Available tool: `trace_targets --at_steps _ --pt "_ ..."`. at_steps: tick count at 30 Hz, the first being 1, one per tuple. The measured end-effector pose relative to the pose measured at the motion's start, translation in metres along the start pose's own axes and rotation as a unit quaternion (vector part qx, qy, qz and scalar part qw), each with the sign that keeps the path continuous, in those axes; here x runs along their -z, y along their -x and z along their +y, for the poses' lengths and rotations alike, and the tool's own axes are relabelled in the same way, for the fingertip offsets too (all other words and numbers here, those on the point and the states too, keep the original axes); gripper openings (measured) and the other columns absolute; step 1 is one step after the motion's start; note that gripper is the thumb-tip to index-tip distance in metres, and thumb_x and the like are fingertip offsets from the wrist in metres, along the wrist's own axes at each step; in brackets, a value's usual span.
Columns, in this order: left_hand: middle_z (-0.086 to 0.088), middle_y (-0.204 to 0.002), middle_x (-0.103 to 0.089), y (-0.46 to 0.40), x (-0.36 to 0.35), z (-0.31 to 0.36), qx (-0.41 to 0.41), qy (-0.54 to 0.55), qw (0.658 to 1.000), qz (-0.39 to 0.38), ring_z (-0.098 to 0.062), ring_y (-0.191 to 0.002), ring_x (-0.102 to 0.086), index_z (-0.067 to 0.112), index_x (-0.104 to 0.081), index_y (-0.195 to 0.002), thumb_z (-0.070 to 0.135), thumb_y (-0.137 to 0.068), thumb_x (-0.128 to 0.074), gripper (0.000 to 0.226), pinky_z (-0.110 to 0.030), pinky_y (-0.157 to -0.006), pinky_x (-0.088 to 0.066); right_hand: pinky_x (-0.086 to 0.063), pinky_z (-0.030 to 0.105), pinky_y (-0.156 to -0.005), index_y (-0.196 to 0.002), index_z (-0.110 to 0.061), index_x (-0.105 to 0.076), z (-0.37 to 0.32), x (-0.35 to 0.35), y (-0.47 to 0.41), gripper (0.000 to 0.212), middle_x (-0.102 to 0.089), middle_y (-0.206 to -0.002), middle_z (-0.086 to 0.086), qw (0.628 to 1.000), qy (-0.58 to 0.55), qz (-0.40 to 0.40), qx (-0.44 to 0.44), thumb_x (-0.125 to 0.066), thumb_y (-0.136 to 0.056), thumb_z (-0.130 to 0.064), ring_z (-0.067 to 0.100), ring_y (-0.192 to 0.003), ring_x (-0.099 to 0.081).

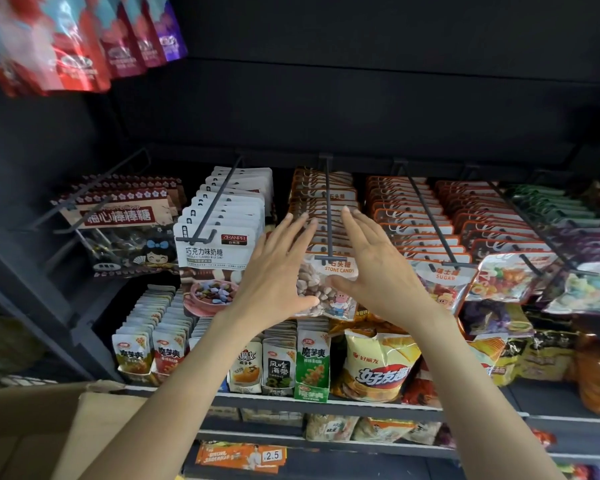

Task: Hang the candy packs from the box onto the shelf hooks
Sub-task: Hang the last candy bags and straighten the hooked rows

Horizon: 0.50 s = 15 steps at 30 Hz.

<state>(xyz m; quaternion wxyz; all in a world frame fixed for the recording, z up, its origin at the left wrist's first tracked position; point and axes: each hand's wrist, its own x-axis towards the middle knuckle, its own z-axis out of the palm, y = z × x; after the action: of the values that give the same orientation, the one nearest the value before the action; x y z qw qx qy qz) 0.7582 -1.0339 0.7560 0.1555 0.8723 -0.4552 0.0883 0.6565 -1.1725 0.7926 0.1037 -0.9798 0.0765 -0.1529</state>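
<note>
We face a black shelf unit (326, 109) whose upper bay carries a row of long hooks, each loaded with hanging packs, and below it a lower shelf (326, 403) of stacked snack bags; at bottom left the flap of the cardboard box (63, 431) juts into view, its inside not visible to us. Both our arms reach up to the middle hook (329, 216), which carries the stone candy packs (326, 289). Our left hand (278, 275) lies flat, fingers straight and spread, on the left side of the front pack, thumb toward its lower edge; our right hand (378, 271) mirrors it on the right side, fingers also straight and slightly apart, thumb pointing inward across the pack. Neither hand is curled round anything, and whether the palms truly press the film or only hover near it we cannot tell. We judge the step in hand to be settling the row on this hook: to do it well we should keep both palms level and push evenly back along the hook, so the stack slides straight, the punched holes do not tear, and the front pack stays behind the crossbar at the hook's tip. The front pack is a clear-windowed pouch with a white header reading STONE CANDY in orange, pebble-like sweets in brown and pale tones showing through, and a small cartoon figure near its lower right corner.
</note>
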Motion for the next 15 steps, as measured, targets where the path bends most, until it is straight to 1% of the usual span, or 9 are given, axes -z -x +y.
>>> trace_targets --at_steps 3,4,5,7,9,10,11,13,15 --pt "0.009 -0.16 0.013 0.008 0.011 0.005 -0.002 0.02 1.0 0.007 -0.007 -0.145 0.016 0.03 0.012 -0.149 0.041 -0.081 -0.071 0.108 -0.036 -0.121 0.0 -0.002 0.01 -0.107 -0.154 -0.018 -0.006 0.0 0.015 0.011 0.082 -0.015 -0.16 0.0 0.999 -0.043 0.022 -0.001 -0.06 -0.093 -0.016 0.013 -0.146 -0.009" --pt "0.01 -0.16 0.009 0.012 0.017 0.008 0.0 0.034 0.999 0.022 -0.006 -0.145 0.014 0.031 0.008 -0.151 0.037 -0.084 -0.068 0.101 -0.032 -0.12 0.0 -0.007 0.008 -0.109 -0.154 -0.019 -0.012 0.0 0.021 0.014 0.077 -0.022 -0.158 0.0 0.997 -0.068 0.046 0.004 -0.058 -0.092 -0.009 0.014 -0.144 -0.017" --pt "0.01 -0.16 0.002 0.018 0.023 0.012 0.001 0.05 0.998 0.047 -0.005 -0.145 0.008 0.031 0.001 -0.152 0.034 -0.087 -0.065 0.092 -0.027 -0.118 -0.001 -0.017 0.011 -0.11 -0.153 -0.02 -0.021 -0.002 0.028 0.017 0.072 -0.03 -0.154 0.0 0.992 -0.098 0.079 0.013 -0.056 -0.092 -0.004 0.015 -0.14 -0.027" --pt "0.008 -0.154 -0.028 0.03 0.037 0.02 0.002 0.084 0.988 0.128 -0.007 -0.142 -0.018 0.028 -0.022 -0.15 0.031 -0.089 -0.058 0.071 -0.023 -0.113 -0.017 -0.034 0.018 -0.107 -0.145 -0.019 -0.04 -0.009 0.042 0.017 0.059 -0.046 -0.143 -0.003 0.974 -0.168 0.146 0.043 -0.054 -0.091 0.0 0.01 -0.13 -0.042" --pt "0.005 -0.13 -0.056 0.042 0.051 0.024 -0.017 0.1 0.965 0.242 -0.007 -0.122 -0.046 0.018 -0.048 -0.138 0.027 -0.09 -0.056 0.05 -0.019 -0.103 -0.036 -0.04 0.015 -0.103 -0.134 -0.018 -0.055 -0.021 0.051 0.01 0.045 -0.058 -0.129 -0.006 0.953 -0.224 0.185 0.081 -0.054 -0.091 -0.001 0.002 -0.12 -0.051" --pt "0.005 -0.118 -0.062 0.047 0.058 0.024 -0.034 0.095 0.947 0.307 -0.007 -0.111 -0.053 0.013 -0.056 -0.129 0.023 -0.09 -0.056 0.041 -0.016 -0.096 -0.041 -0.044 0.017 -0.099 -0.129 -0.016 -0.06 -0.027 0.053 0.004 0.04 -0.063 -0.122 -0.006 0.947 -0.239 0.191 0.099 -0.054 -0.092 -0.001 0.001 -0.114 -0.056" --pt "0.004 -0.107 -0.065 0.052 0.064 0.019 -0.047 0.086 0.924 0.368 -0.007 -0.103 -0.057 0.008 -0.06 -0.121 0.018 -0.09 -0.056 0.033 -0.015 -0.092 -0.044 -0.048 0.02 -0.095 -0.124 -0.014 -0.063 -0.033 0.054 -0.002 0.036 -0.066 -0.117 -0.005 0.944 -0.247 0.188 0.114 -0.053 -0.092 -0.002 0.002 -0.109 -0.06" --pt "-0.002 -0.096 -0.067 0.061 0.076 0.005 -0.051 0.083 0.883 0.46 -0.011 -0.093 -0.062 0.002 -0.063 -0.11 0.008 -0.09 -0.054 0.022 -0.019 -0.088 -0.047 -0.052 0.025 -0.089 -0.121 -0.013 -0.066 -0.047 0.052 -0.016 0.034 -0.069 -0.112 -0.004 0.945 -0.253 0.157 0.132 -0.052 -0.092 -0.001 0.004 -0.101 -0.063" --pt "-0.004 -0.097 -0.067 0.07 0.086 -0.018 -0.008 0.118 0.857 0.501 -0.016 -0.093 -0.064 0.002 -0.062 -0.109 -0.001 -0.089 -0.052 0.023 -0.027 -0.088 -0.049 -0.054 0.031 -0.088 -0.123 -0.013 -0.064 -0.061 0.05 -0.029 0.035 -0.066 -0.116 -0.001 0.95 -0.246 0.124 0.144 -0.053 -0.091 -0.003 0.01 -0.099 -0.064"
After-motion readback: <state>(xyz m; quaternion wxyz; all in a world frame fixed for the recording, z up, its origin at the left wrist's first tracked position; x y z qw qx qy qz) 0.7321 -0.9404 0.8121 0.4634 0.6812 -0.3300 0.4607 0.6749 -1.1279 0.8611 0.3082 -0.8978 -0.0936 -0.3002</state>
